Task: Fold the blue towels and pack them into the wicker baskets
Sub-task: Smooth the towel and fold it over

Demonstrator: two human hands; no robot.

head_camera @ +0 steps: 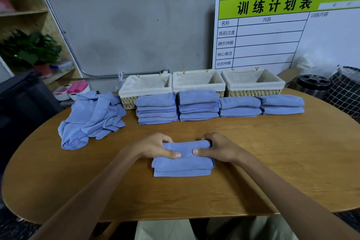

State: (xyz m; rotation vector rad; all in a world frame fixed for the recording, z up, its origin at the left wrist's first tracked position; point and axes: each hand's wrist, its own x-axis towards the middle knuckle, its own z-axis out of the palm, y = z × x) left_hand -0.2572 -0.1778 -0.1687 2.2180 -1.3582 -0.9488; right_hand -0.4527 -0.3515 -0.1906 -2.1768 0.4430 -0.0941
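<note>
Oval wooden desk (pixel 253 161), rounded at both ends, carrying everything. Along its far edge, three cloth-lined rectangular wicker baskets (pixel 198 81) in a row, touching side by side. Toward the far left edge, a loose heap of unfolded blue towels (pixel 91 117). Just in front of the baskets, four stacks of folded blue towels (pixel 198 105), the two at left taller than the two at right. Near the middle of the near edge, a small pile of folded blue towels (pixel 183 161), its top towel pinched from both sides: left hand (pixel 155 145) with thumb on top and fingers curled over the far fold, right hand (pixel 216 147) mirroring it, thumb tips nearly meeting.
</note>
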